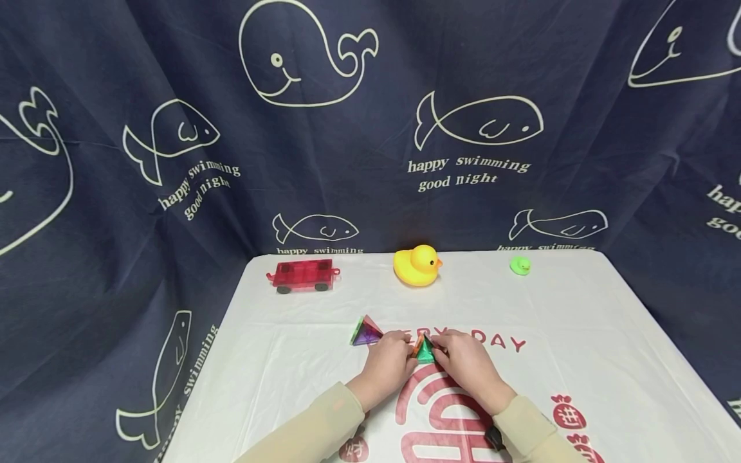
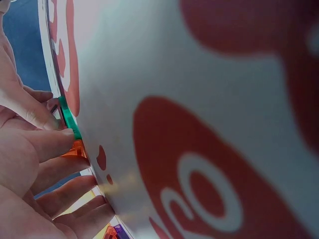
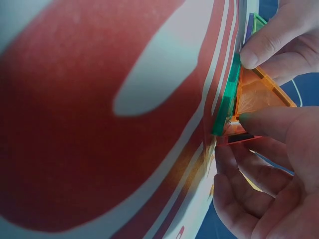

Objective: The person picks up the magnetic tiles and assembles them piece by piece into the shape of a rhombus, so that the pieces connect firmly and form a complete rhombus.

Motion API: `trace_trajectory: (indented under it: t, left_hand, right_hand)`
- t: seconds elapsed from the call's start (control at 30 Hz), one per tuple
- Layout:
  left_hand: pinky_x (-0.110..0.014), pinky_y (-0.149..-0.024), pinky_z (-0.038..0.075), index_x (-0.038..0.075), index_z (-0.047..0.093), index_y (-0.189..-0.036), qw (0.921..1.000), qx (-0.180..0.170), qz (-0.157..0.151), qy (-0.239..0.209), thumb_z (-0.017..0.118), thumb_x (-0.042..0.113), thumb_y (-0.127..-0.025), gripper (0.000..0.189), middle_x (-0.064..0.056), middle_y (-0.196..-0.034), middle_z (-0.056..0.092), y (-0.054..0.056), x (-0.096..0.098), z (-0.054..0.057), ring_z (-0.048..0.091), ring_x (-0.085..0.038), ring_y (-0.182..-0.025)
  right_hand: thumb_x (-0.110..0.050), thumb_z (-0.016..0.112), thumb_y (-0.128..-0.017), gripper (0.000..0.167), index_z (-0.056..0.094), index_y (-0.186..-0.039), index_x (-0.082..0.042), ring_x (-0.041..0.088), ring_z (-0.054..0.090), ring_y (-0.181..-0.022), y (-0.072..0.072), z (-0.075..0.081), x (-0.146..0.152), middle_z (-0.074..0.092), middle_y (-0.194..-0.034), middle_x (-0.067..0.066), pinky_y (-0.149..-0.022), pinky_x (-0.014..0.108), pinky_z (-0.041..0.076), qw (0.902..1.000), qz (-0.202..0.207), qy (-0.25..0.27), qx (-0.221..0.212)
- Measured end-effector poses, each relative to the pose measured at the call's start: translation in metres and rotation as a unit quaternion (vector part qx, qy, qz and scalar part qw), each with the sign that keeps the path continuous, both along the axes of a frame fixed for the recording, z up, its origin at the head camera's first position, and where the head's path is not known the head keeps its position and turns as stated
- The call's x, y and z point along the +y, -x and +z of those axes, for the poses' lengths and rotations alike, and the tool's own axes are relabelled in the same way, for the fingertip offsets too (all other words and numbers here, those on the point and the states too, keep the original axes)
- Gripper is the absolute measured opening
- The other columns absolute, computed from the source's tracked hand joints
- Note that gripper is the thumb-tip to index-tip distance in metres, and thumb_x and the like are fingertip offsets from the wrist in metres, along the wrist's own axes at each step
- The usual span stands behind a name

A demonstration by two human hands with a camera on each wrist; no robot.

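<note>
In the head view my left hand (image 1: 391,359) and right hand (image 1: 465,362) meet over a small group of translucent triangular magnetic tiles. A green tile (image 1: 425,352) lies at the bottom, with an orange tile (image 3: 264,94) standing up from it and a red tile (image 3: 239,137) beside that. My left thumb and fingers (image 3: 251,57) pinch the orange tile near the green one's edge. On the other side, my right thumb and fingers grip the red and orange tiles. A finished-looking pyramid of purple, red and green tiles (image 1: 366,332) sits just left of my left hand.
At the back of the white table cover (image 1: 301,399) stand a red toy wagon (image 1: 303,274), a yellow rubber duck (image 1: 417,265) and a small green duck (image 1: 520,265). A dark blue curtain (image 1: 376,161) with fish drawings hangs behind and at the sides.
</note>
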State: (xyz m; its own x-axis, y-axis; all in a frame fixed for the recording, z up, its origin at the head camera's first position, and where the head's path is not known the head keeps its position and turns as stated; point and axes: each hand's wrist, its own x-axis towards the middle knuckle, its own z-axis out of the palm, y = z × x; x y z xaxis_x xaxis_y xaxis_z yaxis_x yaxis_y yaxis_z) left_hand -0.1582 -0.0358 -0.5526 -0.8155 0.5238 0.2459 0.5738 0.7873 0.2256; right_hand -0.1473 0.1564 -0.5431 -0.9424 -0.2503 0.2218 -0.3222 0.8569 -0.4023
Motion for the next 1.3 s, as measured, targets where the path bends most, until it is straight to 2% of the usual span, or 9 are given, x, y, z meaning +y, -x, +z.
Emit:
trace_trajectory:
  t: [0.07, 0.3, 0.5, 0.73, 0.9, 1.0, 1.1, 1.2, 1.3]
  left_hand:
    - [-0.037, -0.089, 0.056, 0.012, 0.079, -0.076, 1.0000, 0.003, 0.000, 0.003, 0.085, 0.024, -0.085, 0.017, -0.005, -0.108, 0.074, 0.000, 0.000, -0.001, 0.068, -0.021, -0.105]
    - [-0.034, -0.091, 0.056, 0.014, 0.075, -0.072, 0.9997, 0.023, -0.005, 0.007, 0.085, 0.025, -0.085, 0.019, -0.004, -0.109, 0.074, 0.000, 0.001, -0.002, 0.068, -0.019, -0.110]
    - [-0.035, -0.086, 0.058, 0.015, 0.075, -0.072, 0.9998, 0.020, -0.004, 0.004, 0.085, 0.025, -0.085, 0.019, -0.004, -0.109, 0.074, -0.001, 0.001, -0.005, 0.068, -0.019, -0.108]
    - [-0.035, -0.095, 0.055, 0.013, 0.075, -0.074, 0.9996, -0.019, 0.005, -0.018, 0.085, 0.021, -0.085, 0.017, -0.006, -0.113, 0.075, 0.002, 0.000, -0.004, 0.068, -0.020, -0.112]
    - [-0.037, -0.097, 0.054, 0.011, 0.079, -0.086, 0.9993, -0.032, 0.011, -0.015, 0.085, 0.021, -0.085, 0.011, -0.008, -0.113, 0.075, 0.002, 0.001, -0.002, 0.069, -0.021, -0.111]
    - [-0.037, -0.097, 0.054, 0.010, 0.079, -0.091, 0.9993, -0.035, 0.002, -0.015, 0.084, 0.019, -0.086, 0.011, -0.007, -0.112, 0.075, 0.003, 0.000, -0.002, 0.069, -0.022, -0.111]
    - [-0.036, -0.093, 0.056, 0.012, 0.071, -0.079, 0.9990, -0.036, -0.017, -0.022, 0.082, 0.015, -0.085, 0.013, -0.004, -0.105, 0.074, 0.004, -0.003, 0.000, 0.070, -0.020, -0.107]
    - [-0.032, -0.081, 0.057, 0.014, 0.061, -0.071, 0.9975, -0.048, -0.039, -0.034, 0.081, 0.010, -0.083, 0.024, -0.001, -0.089, 0.070, 0.007, -0.007, 0.003, 0.069, -0.017, -0.090]
    - [-0.030, -0.080, 0.057, 0.011, 0.070, -0.082, 0.9958, -0.064, -0.046, -0.046, 0.078, 0.003, -0.082, 0.011, -0.002, -0.092, 0.072, 0.010, -0.011, 0.007, 0.069, -0.016, -0.089]
  right_hand:
    - [-0.012, 0.083, -0.088, 0.015, 0.082, -0.103, -0.008, 0.028, 0.073, -0.097, 0.000, 0.000, -0.001, 0.076, -0.098, 0.007, -0.086, 0.049, 0.058, 1.0000, 0.000, -0.002, 0.003]
    - [-0.013, 0.086, -0.084, 0.015, 0.082, -0.099, -0.009, 0.023, 0.071, -0.081, -0.002, -0.001, -0.002, 0.073, -0.090, 0.005, -0.074, 0.046, 0.059, 0.9994, -0.003, -0.023, 0.027]
    - [-0.015, 0.085, -0.085, 0.016, 0.082, -0.100, -0.010, 0.023, 0.071, -0.081, -0.002, -0.002, -0.002, 0.073, -0.091, 0.004, -0.075, 0.046, 0.059, 0.9994, -0.011, -0.028, 0.014]
    - [-0.015, 0.086, -0.086, 0.018, 0.080, -0.100, -0.007, 0.021, 0.070, -0.082, -0.002, -0.003, -0.003, 0.072, -0.092, 0.005, -0.076, 0.045, 0.059, 0.9997, -0.019, -0.011, -0.006]
    - [-0.014, 0.086, -0.085, 0.020, 0.079, -0.101, -0.006, 0.014, 0.063, -0.074, -0.003, -0.001, -0.003, 0.069, -0.087, 0.002, -0.072, 0.040, 0.058, 0.9995, -0.021, 0.009, -0.022]
    - [-0.014, 0.086, -0.086, 0.020, 0.078, -0.103, -0.006, 0.010, 0.057, -0.071, -0.003, 0.002, -0.001, 0.066, -0.084, -0.001, -0.069, 0.037, 0.055, 0.9989, -0.017, 0.021, -0.037]
    - [-0.015, 0.085, -0.087, 0.019, 0.077, -0.102, -0.007, 0.009, 0.052, -0.068, -0.003, 0.004, 0.001, 0.061, -0.081, -0.005, -0.066, 0.034, 0.051, 0.9982, -0.016, 0.029, -0.050]
    - [-0.017, 0.084, -0.088, 0.020, 0.077, -0.104, -0.008, 0.008, 0.050, -0.066, -0.004, 0.007, 0.002, 0.057, -0.079, -0.007, -0.063, 0.032, 0.048, 0.9975, -0.016, 0.032, -0.061]
    - [-0.021, 0.084, -0.089, 0.022, 0.076, -0.108, -0.010, 0.008, 0.049, -0.066, -0.005, 0.009, 0.003, 0.055, -0.079, -0.008, -0.061, 0.030, 0.046, 0.9966, -0.014, 0.032, -0.074]
